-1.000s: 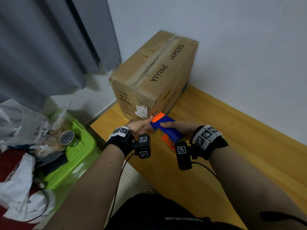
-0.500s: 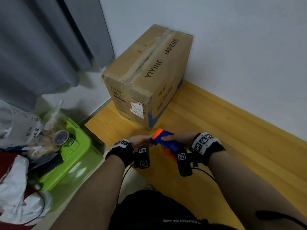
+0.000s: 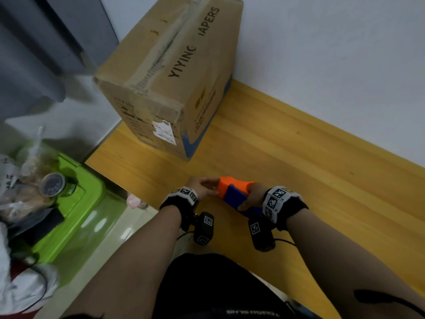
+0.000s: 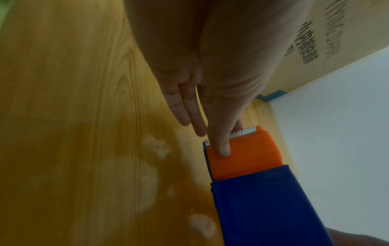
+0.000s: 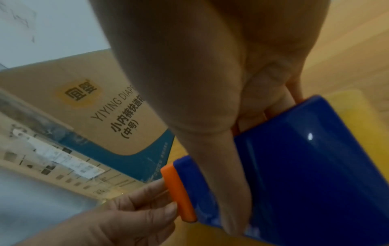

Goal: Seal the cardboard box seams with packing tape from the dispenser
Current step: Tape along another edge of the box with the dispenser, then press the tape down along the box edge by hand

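A closed cardboard box (image 3: 174, 72) printed YIYING stands at the far left end of the wooden table (image 3: 310, 171), against the wall, with old tape along its top seam. Well in front of it, near the table's front edge, my right hand (image 3: 254, 196) grips the blue body of the tape dispenser (image 3: 234, 194). My left hand (image 3: 202, 184) pinches the dispenser's orange front end (image 4: 244, 153), one fingertip (image 4: 222, 148) on top just behind the serrated blade (image 4: 246, 131). In the right wrist view, left fingertips (image 5: 166, 211) touch the orange edge (image 5: 179, 193). No loose tape strip shows.
A green plastic bin (image 3: 76, 203) stands left of the table, with bags and a round lidded jar (image 3: 53, 185) on it. A grey curtain (image 3: 34, 54) hangs at the upper left. A white wall (image 3: 333, 65) runs behind the table.
Both hands have drawn the dispenser back from the box's lower front corner towards me. The box stays in place, and both hands keep their hold on the dispenser.
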